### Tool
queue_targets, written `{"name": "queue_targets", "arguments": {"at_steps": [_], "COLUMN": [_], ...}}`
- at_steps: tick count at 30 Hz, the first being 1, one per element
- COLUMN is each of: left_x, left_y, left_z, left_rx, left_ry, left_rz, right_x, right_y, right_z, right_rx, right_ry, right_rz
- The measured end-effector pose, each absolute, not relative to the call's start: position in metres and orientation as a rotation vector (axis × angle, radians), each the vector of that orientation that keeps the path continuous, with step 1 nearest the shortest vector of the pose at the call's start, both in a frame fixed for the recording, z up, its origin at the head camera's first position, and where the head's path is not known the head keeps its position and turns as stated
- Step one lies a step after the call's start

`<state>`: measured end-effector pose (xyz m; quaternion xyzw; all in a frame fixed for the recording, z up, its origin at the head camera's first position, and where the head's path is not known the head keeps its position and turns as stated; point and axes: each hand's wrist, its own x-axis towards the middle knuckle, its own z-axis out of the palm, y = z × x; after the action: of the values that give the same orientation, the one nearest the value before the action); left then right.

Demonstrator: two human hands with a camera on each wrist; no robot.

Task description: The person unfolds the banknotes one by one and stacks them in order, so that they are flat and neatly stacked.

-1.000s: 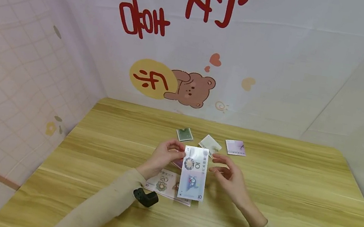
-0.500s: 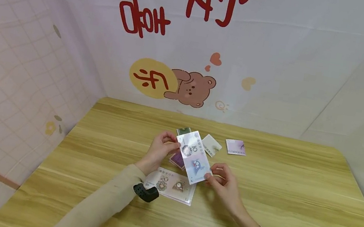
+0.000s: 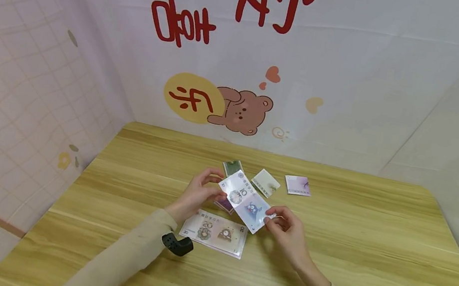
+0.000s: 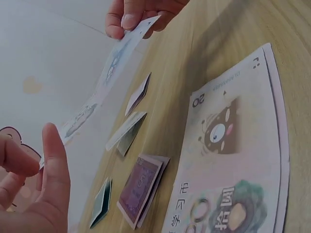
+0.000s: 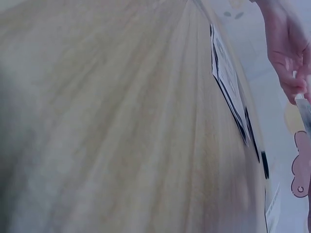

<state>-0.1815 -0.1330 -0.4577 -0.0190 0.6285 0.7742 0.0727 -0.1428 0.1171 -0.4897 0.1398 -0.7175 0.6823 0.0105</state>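
Head view: left grip (image 3: pixel 199 191) and right grip (image 3: pixel 289 230) pinch opposite ends of a 10 note (image 3: pixel 245 201), held above the surface (image 3: pixel 368 237), where a 20 note (image 3: pixel 214 232) and folded notes (image 3: pixel 298 185) lie.

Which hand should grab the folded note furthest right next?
Probably the right hand: it's nearer that folded note; the left hand would reach across. Both pinch the 10 note, so right should let go first.

You are seeing white and pale blue on the 10 note (image 3: pixel 245 203), pale pink with a brown cartoon (image 3: pixel 225 234) on the 20 note (image 3: pixel 212 245). The green note (image 3: pixel 232 167) and purple note (image 4: pixel 140 188) are looking darker, your sleeves (image 3: pixel 119 256) beige, the table (image 3: pixel 376 248) yellowish and wood-grained.
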Motion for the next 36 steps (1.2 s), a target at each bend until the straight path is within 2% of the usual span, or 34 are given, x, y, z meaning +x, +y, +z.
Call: {"name": "queue_targets", "arguments": {"at_steps": [16,26,36], "left_x": [-0.180,-0.177,-0.167], "left_y": [-0.150,-0.164,-0.179], "left_z": [-0.461,-0.473,-0.480], "left_rx": [0.029,0.147,0.240], "left_ry": [2.245,2.287,2.303], "left_rz": [1.969,1.889,1.809], "right_x": [-0.144,-0.146,-0.149], "right_y": [0.123,0.114,0.104], "right_z": [-0.492,-0.494,-0.497], "right_rx": [0.599,0.399,0.411], "right_ry": [-2.318,-2.445,-2.545], "right_rz": [2.042,1.981,1.899]}}
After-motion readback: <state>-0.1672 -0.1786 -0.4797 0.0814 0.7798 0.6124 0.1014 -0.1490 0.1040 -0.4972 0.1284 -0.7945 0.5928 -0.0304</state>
